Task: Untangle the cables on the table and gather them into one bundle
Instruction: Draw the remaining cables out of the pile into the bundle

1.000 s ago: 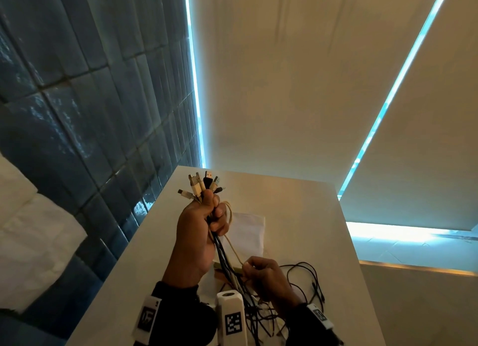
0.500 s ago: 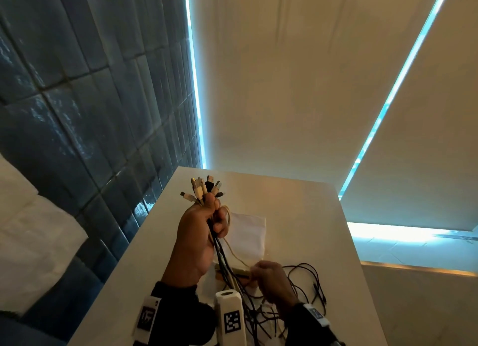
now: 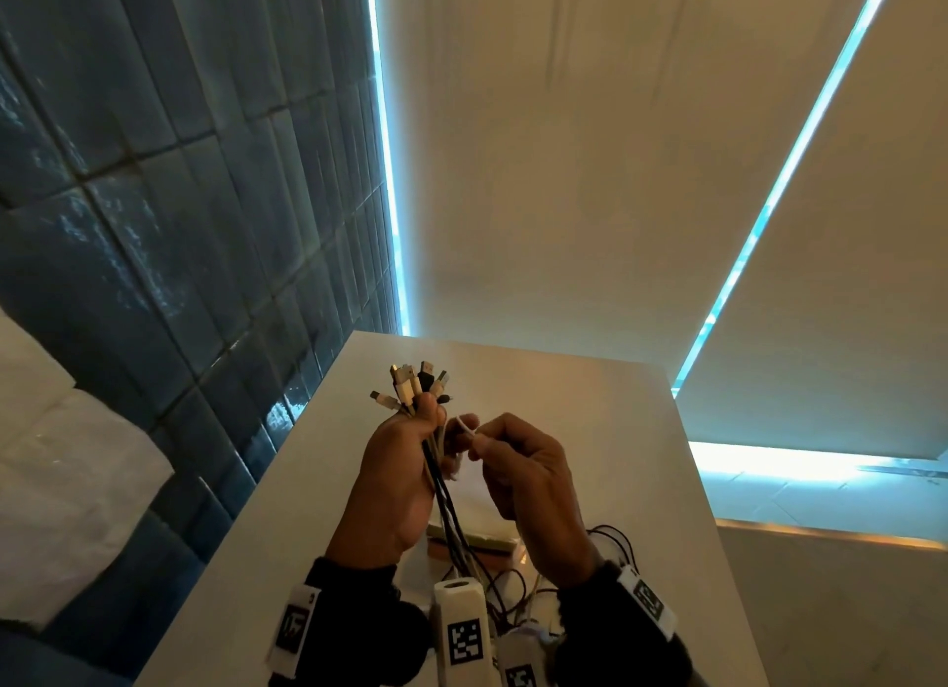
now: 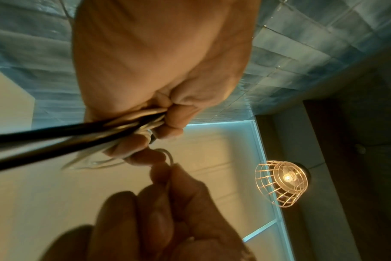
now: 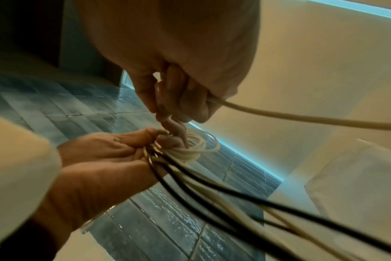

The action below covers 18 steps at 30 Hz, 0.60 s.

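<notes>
while the left hand (image 3: 400,473) grips the cables (image 3: 445,496) in a fist above the worktop (image 3: 605,409), plugs fanned upward, the right hand (image 3: 528,473) pinches a white cable (image 5: 190,148) looped beside that fist. this looks like the binding step; next, keep the loop taut and snug.

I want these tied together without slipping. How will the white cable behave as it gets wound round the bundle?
Probably floppy: the white cable already lies in small loose loops beside the left hand. It looks thin and light, sagging from the right hand. Its smooth sheath may slip loose unless kept taut round the bundle.
</notes>
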Motion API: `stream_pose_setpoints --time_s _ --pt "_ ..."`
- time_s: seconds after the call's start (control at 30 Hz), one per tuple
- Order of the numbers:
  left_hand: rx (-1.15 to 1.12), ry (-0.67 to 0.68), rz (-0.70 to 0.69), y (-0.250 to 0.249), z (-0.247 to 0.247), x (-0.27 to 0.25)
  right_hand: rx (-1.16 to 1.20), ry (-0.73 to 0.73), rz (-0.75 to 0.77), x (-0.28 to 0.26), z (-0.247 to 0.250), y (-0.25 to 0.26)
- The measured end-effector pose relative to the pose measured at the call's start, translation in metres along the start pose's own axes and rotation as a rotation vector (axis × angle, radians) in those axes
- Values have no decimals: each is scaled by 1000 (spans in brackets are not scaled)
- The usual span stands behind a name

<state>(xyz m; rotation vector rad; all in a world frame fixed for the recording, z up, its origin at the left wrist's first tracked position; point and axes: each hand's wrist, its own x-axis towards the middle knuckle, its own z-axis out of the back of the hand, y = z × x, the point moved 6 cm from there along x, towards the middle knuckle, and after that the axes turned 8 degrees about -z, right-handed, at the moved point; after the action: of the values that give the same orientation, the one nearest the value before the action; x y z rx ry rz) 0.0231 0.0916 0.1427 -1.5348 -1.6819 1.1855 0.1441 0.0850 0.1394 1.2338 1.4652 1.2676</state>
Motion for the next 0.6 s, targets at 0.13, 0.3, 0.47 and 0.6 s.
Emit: stream_pose_setpoints --time_s 0.13,0.3,0.47,0.6 --pt "-158 29 41 1 -1 1 -34 59 -49 -4 -6 -9" --pt "-374 31 -64 -11 -1 4 -15 115 -175 -13 -2 -30" --pt "-296 85 -116 -13 1 2 -94 113 -252 -14 8 -51" --pt "-218 106 -132 -13 -2 2 -78 153 -279 -15 6 -52"
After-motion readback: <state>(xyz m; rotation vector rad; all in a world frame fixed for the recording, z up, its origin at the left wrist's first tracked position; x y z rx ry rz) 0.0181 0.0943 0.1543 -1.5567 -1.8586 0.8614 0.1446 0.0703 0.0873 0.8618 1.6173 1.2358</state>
